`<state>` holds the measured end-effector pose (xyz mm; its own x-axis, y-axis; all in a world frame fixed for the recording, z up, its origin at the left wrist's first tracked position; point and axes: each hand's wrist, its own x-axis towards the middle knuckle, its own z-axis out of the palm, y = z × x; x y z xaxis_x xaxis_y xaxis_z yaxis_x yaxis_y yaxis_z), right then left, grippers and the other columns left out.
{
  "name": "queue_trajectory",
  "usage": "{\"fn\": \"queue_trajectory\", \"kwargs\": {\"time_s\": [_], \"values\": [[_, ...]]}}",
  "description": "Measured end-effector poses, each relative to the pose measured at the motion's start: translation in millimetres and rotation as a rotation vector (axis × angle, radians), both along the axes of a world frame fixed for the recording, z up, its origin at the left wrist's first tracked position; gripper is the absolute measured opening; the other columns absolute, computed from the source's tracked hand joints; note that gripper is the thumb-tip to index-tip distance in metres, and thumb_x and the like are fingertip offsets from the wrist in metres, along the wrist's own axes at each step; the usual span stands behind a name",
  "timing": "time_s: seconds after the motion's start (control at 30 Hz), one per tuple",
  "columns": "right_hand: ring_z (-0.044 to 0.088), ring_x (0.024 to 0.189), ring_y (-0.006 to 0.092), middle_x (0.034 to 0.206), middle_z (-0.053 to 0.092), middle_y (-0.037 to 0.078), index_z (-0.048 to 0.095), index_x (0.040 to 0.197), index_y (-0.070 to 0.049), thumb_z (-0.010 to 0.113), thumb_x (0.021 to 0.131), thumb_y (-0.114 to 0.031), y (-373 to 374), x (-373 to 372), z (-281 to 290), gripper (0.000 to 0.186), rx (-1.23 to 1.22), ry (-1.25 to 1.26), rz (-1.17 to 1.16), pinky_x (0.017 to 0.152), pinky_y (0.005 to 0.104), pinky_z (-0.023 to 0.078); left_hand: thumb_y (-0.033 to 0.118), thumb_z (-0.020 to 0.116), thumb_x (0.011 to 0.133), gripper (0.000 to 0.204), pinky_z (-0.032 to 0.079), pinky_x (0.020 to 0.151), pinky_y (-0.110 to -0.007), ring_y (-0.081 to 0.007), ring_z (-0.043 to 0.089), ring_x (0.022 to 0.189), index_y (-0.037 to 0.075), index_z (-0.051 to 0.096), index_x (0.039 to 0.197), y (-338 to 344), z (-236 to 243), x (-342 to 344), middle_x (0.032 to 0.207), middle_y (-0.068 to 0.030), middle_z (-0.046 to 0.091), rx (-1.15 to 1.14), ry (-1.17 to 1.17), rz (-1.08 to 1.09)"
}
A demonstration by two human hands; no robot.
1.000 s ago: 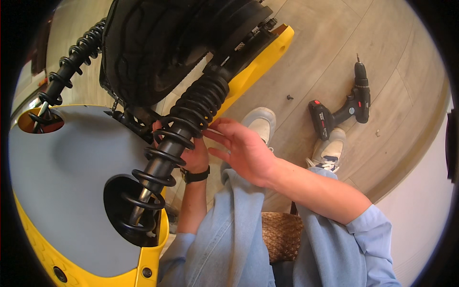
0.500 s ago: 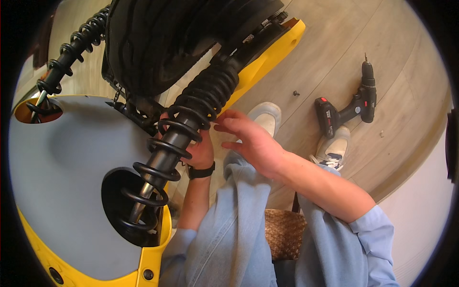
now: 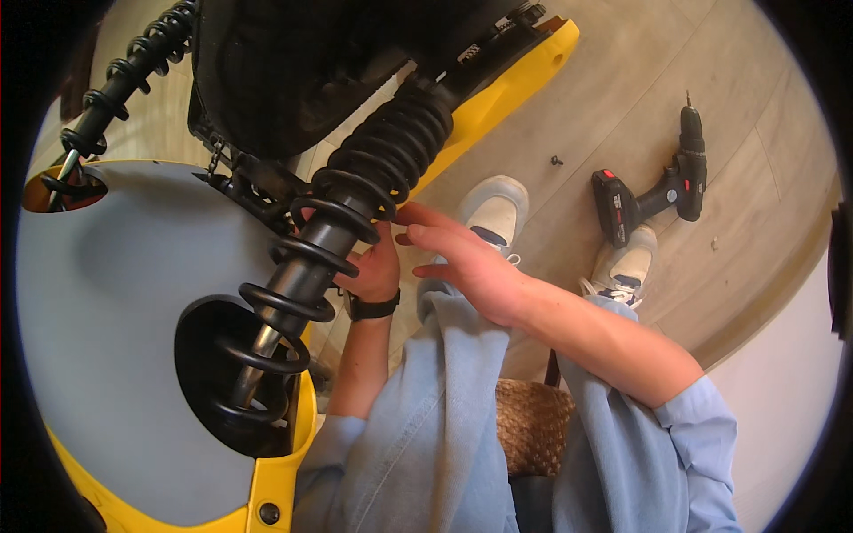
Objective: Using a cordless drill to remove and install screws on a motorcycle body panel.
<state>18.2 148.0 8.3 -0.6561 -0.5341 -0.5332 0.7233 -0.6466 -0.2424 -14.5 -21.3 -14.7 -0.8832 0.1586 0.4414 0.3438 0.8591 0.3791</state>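
A large black coil-spring shock absorber [image 3: 311, 253] slants across the view, with a shiny rod at its lower end. My left hand [image 3: 375, 269], with a black band on the wrist, reaches behind its coils. Most of those fingers are hidden by the spring. My right hand [image 3: 462, 266] is just right of the spring, below the long yellow panel [image 3: 502, 98]. Its fingers are stretched out and apart, pointing toward the spring, and their tips are close to the panel's lower end. No object shows in it.
A black cordless drill [image 3: 662, 182] rests on the floor by my right shoe [image 3: 627, 266]. A small dark screw [image 3: 556, 161] lies left of it. The black tyre [image 3: 284, 80], a second spring [image 3: 129, 75] and a grey, yellow-edged panel [image 3: 133, 338] fill the left.
The view has shifted slightly, so the vehicle and the drill sit a little differently in the picture. Both hands keep nearly the same place and pose beside the spring.
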Motion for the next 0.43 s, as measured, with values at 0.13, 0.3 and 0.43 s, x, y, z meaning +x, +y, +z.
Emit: {"fn": "queue_trajectory", "kwargs": {"time_s": [0.13, 0.3, 0.43], "values": [[0.037, 0.133, 0.0224, 0.15, 0.036, 0.009, 0.03, 0.149, -0.005, 0.05, 0.095, -0.04, 0.0, 3.2, -0.4, 0.068, 0.137, 0.209, 0.07, 0.105, 0.0386, 0.034, 0.01, 0.079, 0.077, 0.06, 0.03, 0.102, -0.048, -0.0299, 0.045, 0.117, 0.002, 0.046, 0.126, 2.9, 3.3, 1.7, 0.118, -0.0152, 0.05, 0.045, 0.038, -0.035], [0.037, 0.134, 0.0232, 0.151, 0.034, 0.01, 0.029, 0.15, -0.006, 0.049, 0.095, -0.04, 1.8, 3.9, -5.1, 0.067, 0.146, 0.176, 0.091, 0.106, 0.0377, 0.034, 0.009, 0.078, 0.079, 0.061, 0.03, 0.102, -0.048, -0.0312, 0.044, 0.119, 0.001, 0.044, 0.128, 5.6, -0.2, 4.8, 0.122, -0.016, 0.049, 0.175, -0.011, -0.028], [0.026, 0.142, 0.0235, 0.156, 0.024, 0.009, 0.018, 0.153, -0.009, 0.051, 0.092, -0.048, -4.4, 3.2, -8.9, 0.08, -0.068, 0.094, 0.062, 0.108, 0.045, 0.031, 0.015, 0.078, 0.081, 0.064, 0.027, 0.106, -0.049, -0.0323, 0.043, 0.12, 0.003, 0.042, 0.132, -1.0, 4.8, 7.8, 0.135, -0.0127, 0.042, 0.049, -0.113, 0.022]]}}
